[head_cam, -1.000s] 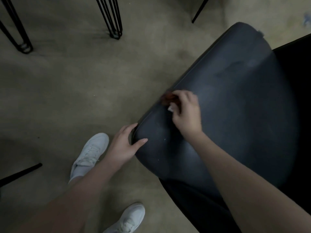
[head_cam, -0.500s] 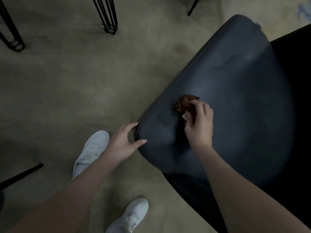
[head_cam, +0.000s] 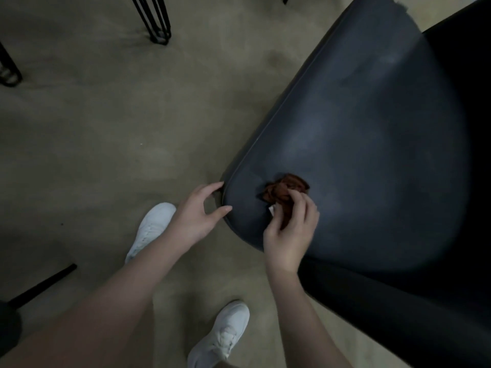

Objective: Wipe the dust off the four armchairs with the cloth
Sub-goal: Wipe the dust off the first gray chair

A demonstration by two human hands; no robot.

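Note:
A dark blue-grey armchair (head_cam: 372, 144) fills the right of the view, its padded back surface facing up at me. My right hand (head_cam: 291, 229) grips a crumpled reddish-brown cloth (head_cam: 284, 189) and presses it onto the padding near the chair's lower left corner. My left hand (head_cam: 196, 216) holds that corner edge, thumb on top and fingers curled round the rim. The chair's seat and arms are hidden in dark shadow at the right.
My two white shoes (head_cam: 151, 229) (head_cam: 223, 338) stand on the beige floor (head_cam: 93, 134) beside the chair. Black hairpin furniture legs (head_cam: 156, 22) (head_cam: 8, 70) stand at the top left. Another black leg (head_cam: 42, 285) lies at the lower left.
My right hand has dragged the cloth down the padding toward the lower left corner, closer to my left hand. The left hand has stayed on the corner edge.

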